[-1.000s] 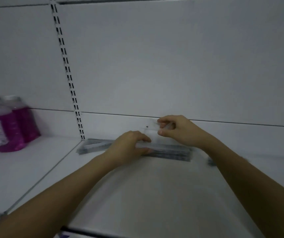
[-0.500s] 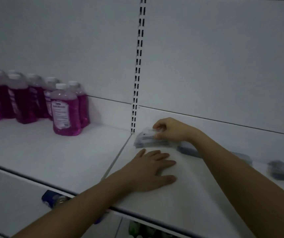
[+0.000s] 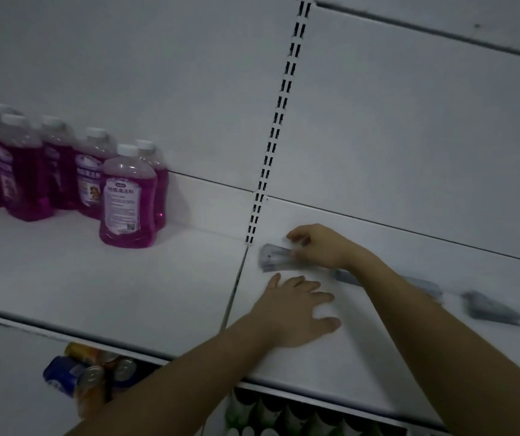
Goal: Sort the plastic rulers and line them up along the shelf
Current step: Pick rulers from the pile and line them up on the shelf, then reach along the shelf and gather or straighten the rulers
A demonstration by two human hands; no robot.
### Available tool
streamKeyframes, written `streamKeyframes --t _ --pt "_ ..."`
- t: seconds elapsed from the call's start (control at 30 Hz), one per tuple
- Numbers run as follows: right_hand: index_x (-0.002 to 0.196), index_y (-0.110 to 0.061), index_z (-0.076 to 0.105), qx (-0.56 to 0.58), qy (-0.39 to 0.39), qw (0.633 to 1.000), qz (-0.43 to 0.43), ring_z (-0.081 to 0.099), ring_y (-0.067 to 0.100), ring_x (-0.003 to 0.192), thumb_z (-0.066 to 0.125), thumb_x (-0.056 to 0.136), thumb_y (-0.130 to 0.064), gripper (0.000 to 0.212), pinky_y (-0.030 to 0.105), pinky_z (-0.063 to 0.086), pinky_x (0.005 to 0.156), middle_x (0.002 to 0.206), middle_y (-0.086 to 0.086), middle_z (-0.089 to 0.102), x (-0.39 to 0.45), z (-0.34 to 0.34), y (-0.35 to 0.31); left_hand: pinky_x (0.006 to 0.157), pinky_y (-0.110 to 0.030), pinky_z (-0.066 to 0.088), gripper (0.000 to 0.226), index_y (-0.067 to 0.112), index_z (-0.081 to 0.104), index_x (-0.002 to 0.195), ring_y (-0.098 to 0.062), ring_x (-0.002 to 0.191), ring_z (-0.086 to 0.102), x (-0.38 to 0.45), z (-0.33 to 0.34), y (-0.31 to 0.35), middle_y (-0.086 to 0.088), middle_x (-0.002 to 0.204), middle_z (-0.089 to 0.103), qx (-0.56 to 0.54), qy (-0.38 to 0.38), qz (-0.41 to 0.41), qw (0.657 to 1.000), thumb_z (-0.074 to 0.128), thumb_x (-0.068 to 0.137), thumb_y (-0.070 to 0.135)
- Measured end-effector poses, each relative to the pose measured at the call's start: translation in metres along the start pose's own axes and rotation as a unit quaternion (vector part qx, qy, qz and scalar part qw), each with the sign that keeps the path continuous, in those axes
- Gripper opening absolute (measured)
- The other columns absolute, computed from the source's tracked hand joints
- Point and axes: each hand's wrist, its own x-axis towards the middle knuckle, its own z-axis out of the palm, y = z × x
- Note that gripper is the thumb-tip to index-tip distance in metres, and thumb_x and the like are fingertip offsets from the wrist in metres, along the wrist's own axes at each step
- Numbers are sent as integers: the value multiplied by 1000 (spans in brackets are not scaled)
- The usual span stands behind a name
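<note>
Pinching rulers (image 3: 276,258) right hand (image 3: 321,247), left hand (image 3: 296,313) flat

Left hand (image 3: 296,313): palm down, fingers straight and spread, pointing toward 2 o'clock, lying flat; forearm runs back toward 7 o'clock. Right hand (image 3: 318,247): at 12 o'clock of the left hand, just beyond it, fingers and thumb curled in a pinch toward 9 o'clock; forearm bare, extending back toward 4 o'clock. Hands apart, not touching.
</note>
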Motion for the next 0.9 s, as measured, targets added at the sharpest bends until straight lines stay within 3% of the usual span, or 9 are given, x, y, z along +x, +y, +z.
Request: streamKeyframes --t 0.13,0.23,0.33,0.4,0.47,0.53,0.63,0.73,0.9 --pt "126 -19 59 52 60 996 39 57 14 101 57 94 -29 33 25 42 86 124 0 60 -33 -2 13 117 -51 4 59 39 31 146 -12 145 16 -2 -2 4 9 158 22 3 11 -12 1000 32 93 65" --pt "123 -20 61 50 74 993 74 59 13 96 56 95 -34 32 24 43 83 121 -3 60 -66 -8 34 115 -48 20 53 36 41 140 -15 137 34 -1 -9 12 9 150 37 14 14 -36 999 36 93 61" --pt "117 -22 63 40 90 988 118 58 15 100 52 96 -37 29 28 45 88 119 -3 62 -112 -22 61 98 -38 43 46 24 54 125 -22 117 53 8 -27 31 0 132 55 64 -15 -60 996 39 94 54" --pt "114 -22 64 34 97 982 156 58 16 101 48 97 -36 28 31 46 89 117 -2 64 -150 -31 83 86 -33 46 44 16 60 111 -23 106 58 24 -39 50 -4 121 62 99 -41 -70 992 39 95 51" --pt "114 -19 64 19 99 976 191 58 19 101 45 99 -36 30 31 45 85 115 1 65 -189 -40 106 85 -32 44 46 17 60 118 -24 108 58 41 -45 76 -5 124 60 105 -59 -75 990 39 95 52" --pt "114 -17 65 21 103 970 219 59 20 101 43 99 -38 33 32 44 83 114 3 66 -231 -48 131 94 -35 42 50 23 54 129 -25 116 53 57 -43 115 -2 133 55 95 -46 -62 993 38 94 55" --pt "116 -16 65 28 117 959 255 58 20 104 44 99 -37 35 34 45 92 122 4 63 -299 -61 170 106 -45 34 54 30 45 138 -25 129 44 69 -25 195 2 144 46 65 1 -20 998 36 93 59" --pt "126 -21 60 16 127 946 297 55 21 115 44 97 -44 40 39 44 100 131 2 59 -373 -74 210 107 -48 31 57 32 42 141 -26 131 42 76 3 288 1 147 44 56 22 39 997 34 93 61" --pt "128 -20 58 0 142 925 352 54 21 116 43 97 -46 43 39 45 98 132 2 58 -503 -94 270 109 -44 33 58 31 42 141 -24 134 40 87 52 420 2 149 42 18 1 102 995 36 92 62"
